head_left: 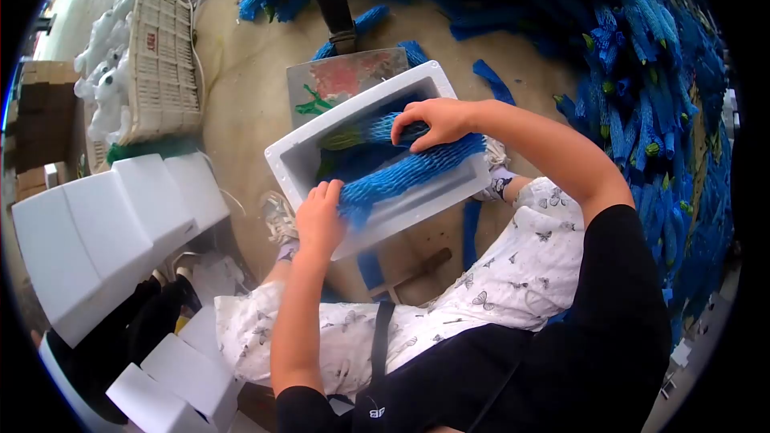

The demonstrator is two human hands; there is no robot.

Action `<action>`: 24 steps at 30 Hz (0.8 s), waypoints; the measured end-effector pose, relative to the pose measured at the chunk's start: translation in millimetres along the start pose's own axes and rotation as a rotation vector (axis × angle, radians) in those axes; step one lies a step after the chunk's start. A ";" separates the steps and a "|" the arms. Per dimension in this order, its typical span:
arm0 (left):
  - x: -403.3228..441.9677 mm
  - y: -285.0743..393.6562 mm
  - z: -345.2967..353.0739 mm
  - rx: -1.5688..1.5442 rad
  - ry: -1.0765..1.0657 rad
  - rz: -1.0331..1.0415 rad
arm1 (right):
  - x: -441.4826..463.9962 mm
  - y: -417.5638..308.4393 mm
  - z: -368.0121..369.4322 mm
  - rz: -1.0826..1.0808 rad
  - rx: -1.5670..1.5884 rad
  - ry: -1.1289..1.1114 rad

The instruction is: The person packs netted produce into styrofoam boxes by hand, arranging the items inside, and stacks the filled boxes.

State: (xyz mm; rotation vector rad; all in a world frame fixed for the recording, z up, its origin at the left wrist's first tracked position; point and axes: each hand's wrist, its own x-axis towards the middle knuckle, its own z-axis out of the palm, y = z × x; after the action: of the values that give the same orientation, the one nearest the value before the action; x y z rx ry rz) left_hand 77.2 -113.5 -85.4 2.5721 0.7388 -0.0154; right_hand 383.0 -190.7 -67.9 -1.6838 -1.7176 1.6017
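The left hand (319, 212) grasps the near end of a long bundle in blue stretchy mesh (417, 170), which lies slantwise over the opening of a white rectangular foam box (401, 223). The right hand (443, 122) curves over the box, fingers at the end of a second blue-mesh bundle with a green tip (370, 130); whether it grips or merely touches, I cannot tell.

Handling seems to call for supporting the long bundle near both ends, so that it does not sag or fold, and keeping it parallel to the box's long walls. A light touch would likely spare the contents, and loose mesh is best kept off the rim, where it could snag.

Inside the box, the green-tipped bundle lies along the far side, with more blue mesh in shadow beneath. To the left, a cream slatted plastic crate (164, 60) holds white, puffy, crumpled pieces (108, 72). Nearer stand nested white foam boxes (120, 208), their insides hidden. At right, a big heap of blue-mesh bundles (642, 104) covers the floor (241, 80)
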 end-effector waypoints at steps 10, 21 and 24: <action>12.5 1.9 19.0 0.026 0.075 -0.042 | 23.6 11.3 4.0 -0.208 -0.484 0.063; 57.2 22.3 17.8 0.170 0.039 -0.201 | 37.8 54.0 88.8 -0.125 -0.904 0.686; 64.9 14.9 31.6 0.103 0.083 0.038 | 64.3 66.9 97.7 -0.242 -0.643 0.834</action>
State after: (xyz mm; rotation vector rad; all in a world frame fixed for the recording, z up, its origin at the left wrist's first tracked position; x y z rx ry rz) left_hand 143.8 -106.0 -116.0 2.6982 0.7364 0.0669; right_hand 323.5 -205.4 -187.9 -1.8851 -1.9024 0.1301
